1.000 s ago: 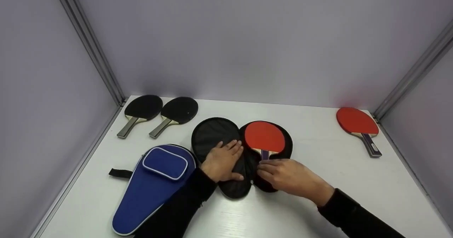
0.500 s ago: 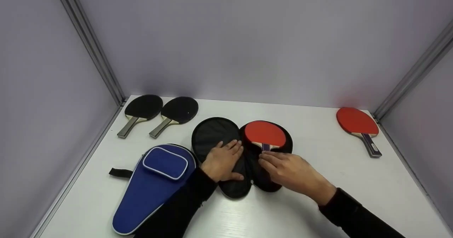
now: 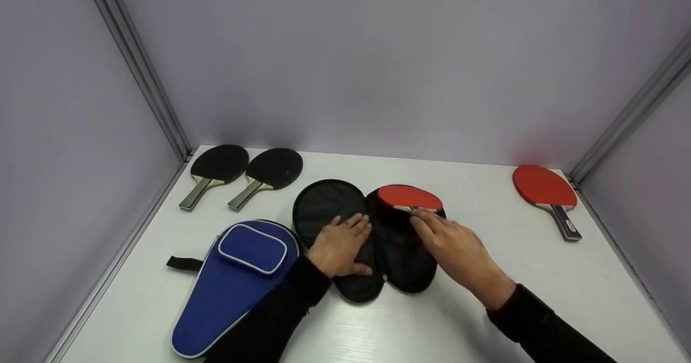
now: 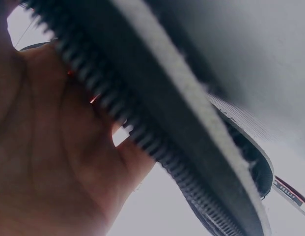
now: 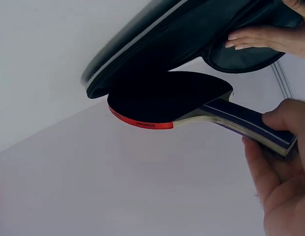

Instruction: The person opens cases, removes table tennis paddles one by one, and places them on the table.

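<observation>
A black zippered paddle case lies spread out in two halves on the white table. My left hand rests flat on its left half, fingers straight. My right hand pinches the handle of a red-faced table tennis paddle over the right half. The paddle is tilted, its handle end raised and its blade at the far end of the case. In the right wrist view its black underside and purple handle show, thumb on one side and fingers on the other. The case's zipper teeth cross the left wrist view.
A blue paddle case with a front pocket and black strap lies at the left. Two black-faced paddles lie behind it. Another red paddle is at the far right. Grey walls enclose the table.
My right hand has moved up and away from me, lifting the handle end of the paddle, so its red face now looks narrower. The left hand has stayed in place.
</observation>
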The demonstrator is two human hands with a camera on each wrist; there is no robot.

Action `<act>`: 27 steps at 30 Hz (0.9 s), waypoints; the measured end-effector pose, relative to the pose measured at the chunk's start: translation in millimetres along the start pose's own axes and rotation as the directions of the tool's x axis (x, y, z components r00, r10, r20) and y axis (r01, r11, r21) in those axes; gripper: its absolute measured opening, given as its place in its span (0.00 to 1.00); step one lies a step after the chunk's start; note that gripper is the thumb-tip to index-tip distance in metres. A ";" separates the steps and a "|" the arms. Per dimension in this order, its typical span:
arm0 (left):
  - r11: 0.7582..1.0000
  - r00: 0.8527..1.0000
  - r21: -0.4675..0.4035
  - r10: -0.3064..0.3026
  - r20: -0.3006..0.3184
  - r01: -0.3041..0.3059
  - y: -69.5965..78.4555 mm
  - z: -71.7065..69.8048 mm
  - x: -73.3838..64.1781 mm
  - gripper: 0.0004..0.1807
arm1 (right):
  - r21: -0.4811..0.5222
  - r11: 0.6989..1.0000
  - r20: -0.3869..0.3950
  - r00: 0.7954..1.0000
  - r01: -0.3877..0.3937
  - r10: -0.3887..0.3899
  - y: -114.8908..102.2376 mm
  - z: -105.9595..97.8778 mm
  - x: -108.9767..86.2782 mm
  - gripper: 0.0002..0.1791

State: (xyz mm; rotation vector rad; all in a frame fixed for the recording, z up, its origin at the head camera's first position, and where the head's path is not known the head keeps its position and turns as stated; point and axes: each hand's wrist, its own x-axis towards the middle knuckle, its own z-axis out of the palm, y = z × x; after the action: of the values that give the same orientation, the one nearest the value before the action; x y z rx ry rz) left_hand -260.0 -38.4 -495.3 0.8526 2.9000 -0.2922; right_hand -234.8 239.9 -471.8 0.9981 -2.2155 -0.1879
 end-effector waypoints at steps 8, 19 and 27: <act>1.000 1.000 -0.027 0.008 -0.014 -0.008 -3.8 9.4 6.0 0.59 | 0.074 0.988 -0.065 0.988 -0.133 0.137 14.4 -5.3 -3.3 0.31; 1.000 1.000 0.001 0.006 -0.006 -0.006 -2.5 9.4 5.4 0.59 | 0.141 0.974 -0.121 0.973 -0.178 0.195 34.8 -11.4 -15.0 0.23; 1.000 1.000 0.017 0.002 0.003 -0.002 -1.5 6.0 3.0 0.59 | 0.163 0.961 -0.124 0.961 -0.226 0.247 53.3 -14.1 -25.2 0.23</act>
State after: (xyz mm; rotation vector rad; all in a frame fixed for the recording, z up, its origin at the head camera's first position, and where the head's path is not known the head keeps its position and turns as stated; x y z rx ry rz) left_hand -263.1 -39.4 -501.4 0.8573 2.8979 -0.3184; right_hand -246.3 296.7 -454.0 0.7863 -2.2173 0.1539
